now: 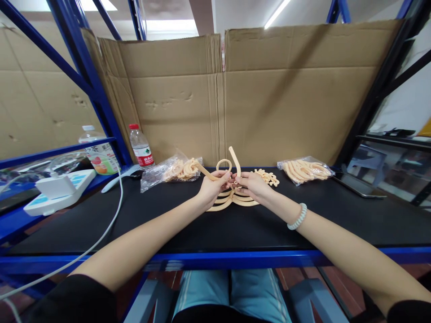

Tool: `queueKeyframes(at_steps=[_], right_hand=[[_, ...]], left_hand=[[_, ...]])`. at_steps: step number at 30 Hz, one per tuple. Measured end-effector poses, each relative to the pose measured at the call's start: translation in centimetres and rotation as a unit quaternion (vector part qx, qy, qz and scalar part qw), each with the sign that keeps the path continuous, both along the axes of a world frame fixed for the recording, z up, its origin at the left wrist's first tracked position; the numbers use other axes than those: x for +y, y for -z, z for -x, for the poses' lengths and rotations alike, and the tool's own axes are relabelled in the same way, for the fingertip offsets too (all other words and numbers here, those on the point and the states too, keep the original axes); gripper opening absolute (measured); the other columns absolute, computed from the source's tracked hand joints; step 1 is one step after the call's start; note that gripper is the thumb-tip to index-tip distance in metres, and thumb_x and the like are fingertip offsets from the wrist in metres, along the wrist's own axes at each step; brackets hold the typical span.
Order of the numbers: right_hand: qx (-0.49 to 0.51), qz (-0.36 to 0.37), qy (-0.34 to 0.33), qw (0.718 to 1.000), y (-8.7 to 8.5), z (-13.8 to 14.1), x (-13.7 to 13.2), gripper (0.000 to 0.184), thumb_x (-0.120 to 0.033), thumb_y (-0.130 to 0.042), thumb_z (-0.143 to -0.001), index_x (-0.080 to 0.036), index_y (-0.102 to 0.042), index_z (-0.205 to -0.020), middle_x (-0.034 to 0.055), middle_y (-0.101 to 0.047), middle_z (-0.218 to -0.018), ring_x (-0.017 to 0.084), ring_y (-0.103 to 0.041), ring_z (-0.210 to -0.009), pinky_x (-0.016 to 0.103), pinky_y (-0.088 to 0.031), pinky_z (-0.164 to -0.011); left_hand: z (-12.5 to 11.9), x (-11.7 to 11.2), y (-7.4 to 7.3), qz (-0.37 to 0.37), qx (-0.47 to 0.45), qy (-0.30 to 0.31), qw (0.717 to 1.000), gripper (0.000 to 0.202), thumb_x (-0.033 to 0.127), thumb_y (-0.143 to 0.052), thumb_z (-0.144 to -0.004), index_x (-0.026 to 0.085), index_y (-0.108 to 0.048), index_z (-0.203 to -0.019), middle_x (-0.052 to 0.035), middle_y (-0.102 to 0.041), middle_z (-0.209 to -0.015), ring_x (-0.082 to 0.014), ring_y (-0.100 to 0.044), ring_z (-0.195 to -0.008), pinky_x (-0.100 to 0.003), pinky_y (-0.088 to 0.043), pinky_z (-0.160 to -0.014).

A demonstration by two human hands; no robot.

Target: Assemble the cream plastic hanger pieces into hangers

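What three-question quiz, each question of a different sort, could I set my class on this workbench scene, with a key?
1. True or false: the clear plastic water bottle with a red cap lies on its side on the black mat.
2. Multiple choice: which wrist wears the pale beaded bracelet? A left, B right, C neither.
3. Short answer: what do the left hand and right hand grip between them?

Key: 1 false, it stands upright. 2 B. 3 curved peach plastic strips.
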State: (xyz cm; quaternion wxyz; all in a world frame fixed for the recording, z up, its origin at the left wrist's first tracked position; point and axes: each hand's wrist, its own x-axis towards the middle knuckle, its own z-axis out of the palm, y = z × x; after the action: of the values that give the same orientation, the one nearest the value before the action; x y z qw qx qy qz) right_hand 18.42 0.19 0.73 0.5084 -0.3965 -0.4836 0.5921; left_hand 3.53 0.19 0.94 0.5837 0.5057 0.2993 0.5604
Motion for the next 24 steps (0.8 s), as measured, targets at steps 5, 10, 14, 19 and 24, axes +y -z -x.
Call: queueKeyframes(at_steps=[5,10,14,19,24], right_hand=[[0.074,-0.028,-0.021,0.997,0.4,0.0,0.3,0.006,-0.007,-0.065,-0.077,-0.014,-0.065,-0.076,0.0029,-0.067,-0.075,0.012,-0.067,-0.072,0.03,-0.054,-0.084],[0.058,-0.025,0.003,0.998,0.2,-0.3,0.3,0.008,-0.007,-0.07,-0.073,-0.013,-0.066,-0.077,0.0011,-0.066,-0.07,0.01,-0.065,-0.065,0.027,-0.055,-0.073],[0.067,-0.034,0.004,0.997,0.1,-0.4,0.4,0.011,-0.007,-0.073,-0.069,-0.014,-0.067,-0.075,0.0016,-0.068,-0.071,0.01,-0.065,-0.065,0.025,-0.055,-0.071],[0.083,-0.055,-0.018,0.995,0.2,-0.4,0.7,0.013,-0.01,-0.077,-0.066,-0.013,-0.068,-0.076,0.0035,-0.069,-0.073,0.013,-0.066,-0.07,0.029,-0.056,-0.078],[0.084,-0.069,-0.048,0.993,0.3,-0.7,0.9,0.018,-0.013,-0.079,-0.064,-0.013,-0.069,-0.08,0.0044,-0.07,-0.076,0.014,-0.067,-0.072,0.029,-0.056,-0.08]], left_hand=[[-0.1,0.1,0.2,0.008,0.003,0.018,1.0,0.028,0.019,-0.082,-0.058,0.008,-0.063,-0.075,-0.0018,-0.064,-0.064,-0.0066,-0.059,-0.056,-0.018,-0.049,-0.06],[0.0,0.0,-0.1,0.03,0.014,0.007,0.999,0.024,0.015,-0.081,-0.061,0.008,-0.063,-0.075,-0.0022,-0.064,-0.063,-0.008,-0.06,-0.058,-0.019,-0.05,-0.06],[0.1,0.1,-0.2,0.043,0.014,0.009,0.999,0.018,0.015,-0.078,-0.065,0.007,-0.064,-0.075,-0.003,-0.064,-0.063,-0.008,-0.06,-0.059,-0.019,-0.05,-0.061],[0.1,0.1,-0.4,0.033,-0.02,0.035,0.999,0.017,0.013,-0.078,-0.063,0.007,-0.065,-0.071,-0.0036,-0.065,-0.066,-0.0089,-0.062,-0.064,-0.02,-0.052,-0.067],[0.3,0.2,-1.0,0.066,-0.016,0.054,0.996,0.01,0.008,-0.074,-0.067,0.006,-0.065,-0.069,-0.004,-0.064,-0.064,-0.0078,-0.06,-0.059,-0.019,-0.051,-0.064]])
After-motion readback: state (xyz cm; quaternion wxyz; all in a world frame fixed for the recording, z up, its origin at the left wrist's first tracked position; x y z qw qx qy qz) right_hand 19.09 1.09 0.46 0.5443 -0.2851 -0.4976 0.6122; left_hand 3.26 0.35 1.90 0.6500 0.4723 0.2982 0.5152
